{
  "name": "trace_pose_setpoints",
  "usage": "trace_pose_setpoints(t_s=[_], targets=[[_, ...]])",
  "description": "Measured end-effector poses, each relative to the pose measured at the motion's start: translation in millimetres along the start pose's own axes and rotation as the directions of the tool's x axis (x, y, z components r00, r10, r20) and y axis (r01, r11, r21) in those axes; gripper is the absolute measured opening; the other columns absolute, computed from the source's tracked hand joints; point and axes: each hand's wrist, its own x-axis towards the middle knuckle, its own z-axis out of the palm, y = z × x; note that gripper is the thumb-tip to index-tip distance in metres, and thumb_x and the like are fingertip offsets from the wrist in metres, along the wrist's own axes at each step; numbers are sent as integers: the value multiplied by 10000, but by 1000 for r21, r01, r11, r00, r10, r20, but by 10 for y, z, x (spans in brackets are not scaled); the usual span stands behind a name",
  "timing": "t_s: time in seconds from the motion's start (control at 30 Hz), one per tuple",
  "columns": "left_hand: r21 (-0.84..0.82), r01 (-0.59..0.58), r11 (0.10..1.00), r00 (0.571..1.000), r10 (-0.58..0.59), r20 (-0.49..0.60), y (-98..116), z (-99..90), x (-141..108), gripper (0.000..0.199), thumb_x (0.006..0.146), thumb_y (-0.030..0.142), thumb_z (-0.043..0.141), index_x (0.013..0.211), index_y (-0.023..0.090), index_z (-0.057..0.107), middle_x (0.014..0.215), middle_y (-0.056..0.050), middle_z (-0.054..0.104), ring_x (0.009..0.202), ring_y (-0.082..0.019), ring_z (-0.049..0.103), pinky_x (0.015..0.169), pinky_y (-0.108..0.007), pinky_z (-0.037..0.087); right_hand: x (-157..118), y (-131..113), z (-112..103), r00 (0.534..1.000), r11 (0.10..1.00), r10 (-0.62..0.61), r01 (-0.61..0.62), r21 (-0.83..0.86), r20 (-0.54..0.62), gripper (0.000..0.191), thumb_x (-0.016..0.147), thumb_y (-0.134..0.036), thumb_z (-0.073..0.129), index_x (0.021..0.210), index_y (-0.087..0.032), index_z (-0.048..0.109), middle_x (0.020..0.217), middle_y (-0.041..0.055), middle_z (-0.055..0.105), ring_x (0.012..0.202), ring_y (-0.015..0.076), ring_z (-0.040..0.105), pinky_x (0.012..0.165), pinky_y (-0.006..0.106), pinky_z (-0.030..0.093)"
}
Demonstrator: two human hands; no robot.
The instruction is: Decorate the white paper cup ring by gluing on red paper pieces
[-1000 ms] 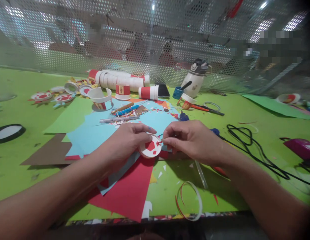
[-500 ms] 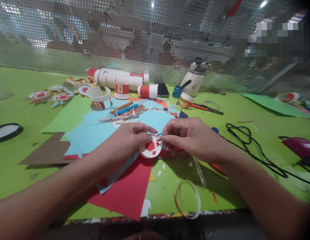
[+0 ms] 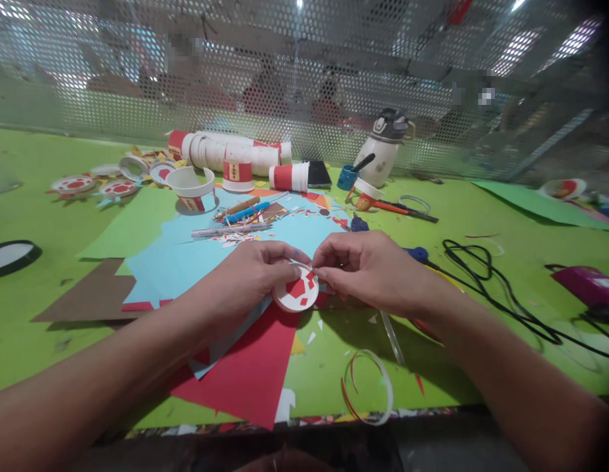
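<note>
My left hand (image 3: 269,265) grips a round white paper-cup base (image 3: 295,301) by its left side, thumb on its face. Red paper pieces lie on that face, a larger one in the middle and smaller ones around it. At the upper right rim, my right hand (image 3: 351,265) pinches a small red paper piece (image 3: 311,274) between thumb and fingertips, against the disc. Beneath the hands lie a red paper sheet (image 3: 255,387) and a light blue sheet (image 3: 161,262).
Cut cups, a stack of paper cups (image 3: 235,152) and a white bottle (image 3: 380,157) stand at the back. Decorated discs (image 3: 73,186) lie at left. Pens (image 3: 230,229) rest mid-table. A black cable (image 3: 501,308) crosses the right side; a curled paper strip (image 3: 389,387) lies in front.
My right hand has brought the small red piece down and left onto the disc's upper right edge. My left hand keeps its hold on the disc. The view has shifted slightly.
</note>
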Motion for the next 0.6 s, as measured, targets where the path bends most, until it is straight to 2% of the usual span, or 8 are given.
trace_pose_setpoints(t_s=[0.23,0.37,0.6], targets=[[-15,-3,1000,1000,3,-6,10,-1,-6,130,732,193,656,844,129,666,710,-50,651,625,-144,574,609,-277,408,-12,-12,-13,1000,999,-1,2,-48,16,142,782,-91,632,664,-168,615,502,-53,552,468,73,480,466,212,350],[4,1,1000,1000,-1,-19,24,1,-3,151,721,194,662,853,122,666,709,-51,652,623,-146,575,610,-281,408,-11,-5,-12,998,999,38,-39,13,41,134,800,-100,618,679,-158,626,485,-61,541,425,53,464,427,185,345],[72,-24,997,999,26,-21,22,-23,-7,167,740,220,659,884,136,674,715,-41,662,620,-132,558,603,-274,395,18,4,14,969,948,218,-239,210,117,137,811,-143,616,677,-164,596,500,-39,580,392,67,523,344,151,370]])
